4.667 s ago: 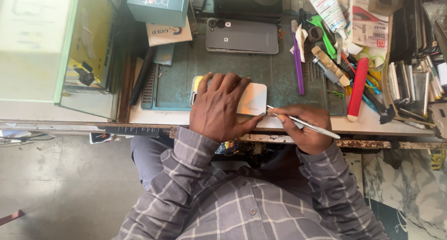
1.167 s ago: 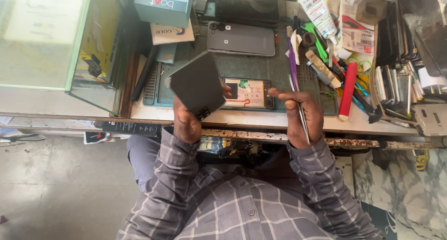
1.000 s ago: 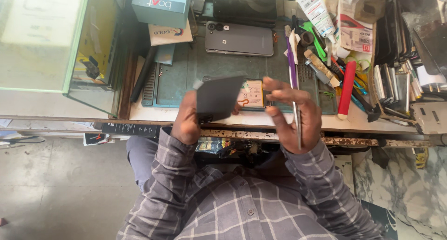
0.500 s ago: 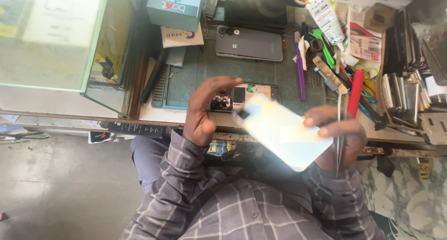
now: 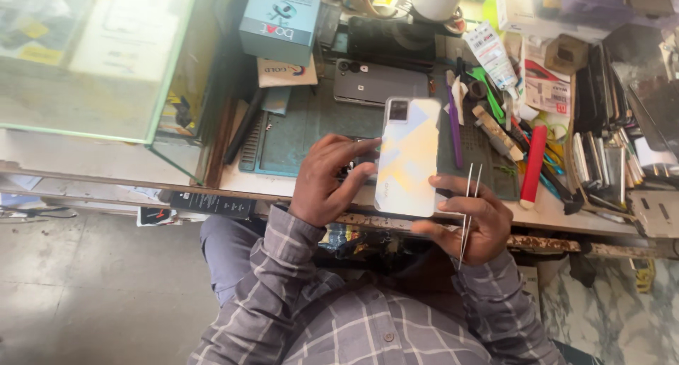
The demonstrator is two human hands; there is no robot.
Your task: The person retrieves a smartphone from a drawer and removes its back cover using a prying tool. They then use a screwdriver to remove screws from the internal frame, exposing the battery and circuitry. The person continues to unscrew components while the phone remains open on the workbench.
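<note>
Teal work mat point(image 5: 297, 135) tops a cluttered bench point(image 5: 566, 213) above grey floor point(image 5: 85, 294).

My one camera sits on the head, facing straight down from close above the hands; the bench point(image 5: 396, 209) lies far, my lap near, floor at left.

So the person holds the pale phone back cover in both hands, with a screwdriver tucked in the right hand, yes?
Not quite. The head view shows metal tweezers, not a screwdriver, tucked in the right hand. Both it and the left hand do hold the pale phone back cover.
</note>
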